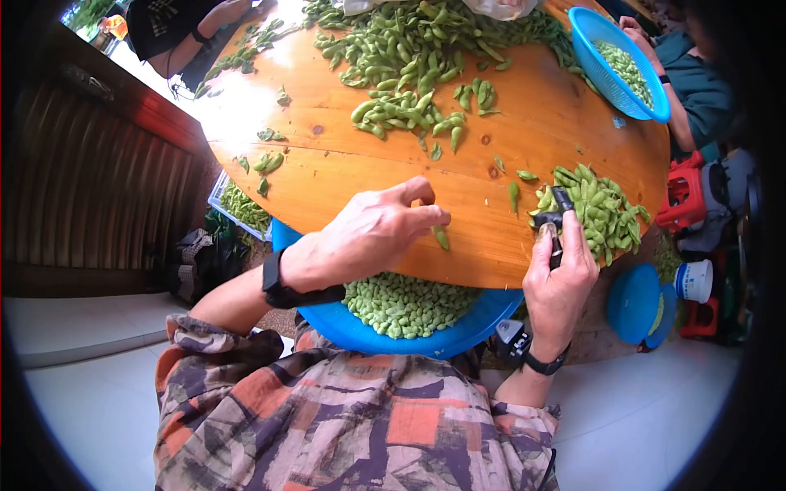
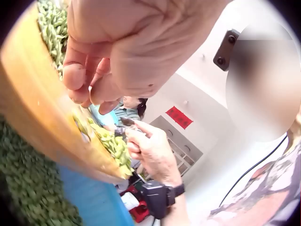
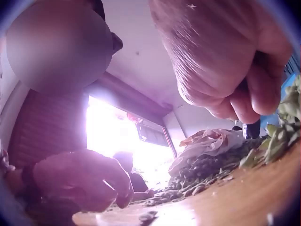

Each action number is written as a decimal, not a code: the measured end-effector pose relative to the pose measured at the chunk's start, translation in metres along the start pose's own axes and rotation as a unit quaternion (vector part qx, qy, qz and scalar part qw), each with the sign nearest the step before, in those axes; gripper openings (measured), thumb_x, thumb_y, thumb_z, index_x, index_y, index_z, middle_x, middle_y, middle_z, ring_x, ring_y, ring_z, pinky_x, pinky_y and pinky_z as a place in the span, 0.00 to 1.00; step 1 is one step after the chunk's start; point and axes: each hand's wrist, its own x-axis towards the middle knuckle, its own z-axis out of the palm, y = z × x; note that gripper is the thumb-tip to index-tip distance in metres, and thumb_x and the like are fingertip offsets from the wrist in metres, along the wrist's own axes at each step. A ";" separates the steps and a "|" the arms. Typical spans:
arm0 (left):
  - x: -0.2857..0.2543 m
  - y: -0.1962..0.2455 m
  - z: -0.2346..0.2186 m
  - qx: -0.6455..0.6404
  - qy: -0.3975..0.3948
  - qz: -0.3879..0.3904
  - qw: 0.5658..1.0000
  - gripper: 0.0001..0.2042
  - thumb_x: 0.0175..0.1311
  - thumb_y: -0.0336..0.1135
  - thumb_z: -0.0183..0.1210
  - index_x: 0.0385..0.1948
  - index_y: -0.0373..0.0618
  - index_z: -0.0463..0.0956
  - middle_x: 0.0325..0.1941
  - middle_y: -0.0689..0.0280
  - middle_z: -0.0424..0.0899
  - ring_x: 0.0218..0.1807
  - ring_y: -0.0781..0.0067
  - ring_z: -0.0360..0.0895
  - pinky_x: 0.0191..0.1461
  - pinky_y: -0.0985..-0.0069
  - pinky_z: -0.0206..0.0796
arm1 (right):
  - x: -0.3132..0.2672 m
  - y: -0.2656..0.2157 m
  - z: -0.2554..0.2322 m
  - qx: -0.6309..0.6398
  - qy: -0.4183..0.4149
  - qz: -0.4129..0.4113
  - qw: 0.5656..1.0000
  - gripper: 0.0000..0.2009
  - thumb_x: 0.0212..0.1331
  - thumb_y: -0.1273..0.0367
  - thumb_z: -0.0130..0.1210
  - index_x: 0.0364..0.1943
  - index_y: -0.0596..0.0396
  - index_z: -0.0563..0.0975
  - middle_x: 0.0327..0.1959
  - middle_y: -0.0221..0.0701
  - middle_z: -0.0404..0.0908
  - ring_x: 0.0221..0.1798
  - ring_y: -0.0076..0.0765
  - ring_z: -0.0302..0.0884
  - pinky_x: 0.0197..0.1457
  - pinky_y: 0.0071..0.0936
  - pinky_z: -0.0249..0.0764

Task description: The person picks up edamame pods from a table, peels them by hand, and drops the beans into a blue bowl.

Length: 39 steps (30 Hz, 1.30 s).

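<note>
Above the wooden table (image 1: 483, 237), the left hand (image 1: 360, 237) has its thumb and index finger bent toward each other with a gap between them. A single green soybean pod (image 1: 441, 238) lies by its fingertips. The right hand (image 1: 561, 286) reaches to the near side of a pile of pods (image 1: 606, 213), black coverings (image 1: 562, 198) on some of its fingers. Its fingers (image 3: 244, 106) are bent in the right wrist view; I cannot tell whether they pinch a pod. Below the table edge, a blue basin (image 1: 446, 340) holds many shelled beans (image 1: 401, 307).
A larger heap of pods (image 1: 401, 49) covers the far side, with a plastic bag (image 3: 207, 146) on it. A blue basket (image 1: 585, 41) of beans stands far right, near another person's arm (image 1: 679, 114). Red stools (image 1: 684, 192) and a white bucket (image 1: 694, 281) are at right.
</note>
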 end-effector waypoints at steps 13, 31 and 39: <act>-0.001 0.012 0.015 -0.196 -0.032 -0.184 0.963 0.09 0.57 0.20 0.61 0.38 0.40 0.75 0.28 0.68 0.79 0.31 0.84 0.77 0.32 0.78 0.69 | -0.033 -0.025 0.020 0.443 -0.213 0.313 0.813 0.11 0.65 0.76 0.54 0.49 0.66 0.78 0.26 0.23 0.73 0.24 0.15 0.68 0.25 0.18 0.65; -0.014 0.013 0.023 -0.328 -0.016 -0.289 0.899 0.05 0.58 0.16 0.57 0.33 0.36 0.75 0.24 0.67 0.81 0.26 0.83 0.78 0.27 0.84 0.69 | -0.027 -0.029 0.020 0.519 -0.279 0.275 0.760 0.09 0.66 0.76 0.53 0.47 0.67 0.76 0.30 0.22 0.69 0.23 0.12 0.65 0.22 0.14 0.62; -0.020 0.008 0.025 -0.664 -0.105 -0.291 0.681 0.04 0.61 0.23 0.62 0.34 0.38 0.75 0.26 0.63 0.82 0.26 0.75 0.81 0.26 0.82 0.69 | -0.026 -0.012 0.015 0.673 -0.321 0.366 0.557 0.06 0.67 0.76 0.52 0.44 0.63 0.77 0.26 0.21 0.68 0.22 0.12 0.62 0.21 0.14 0.58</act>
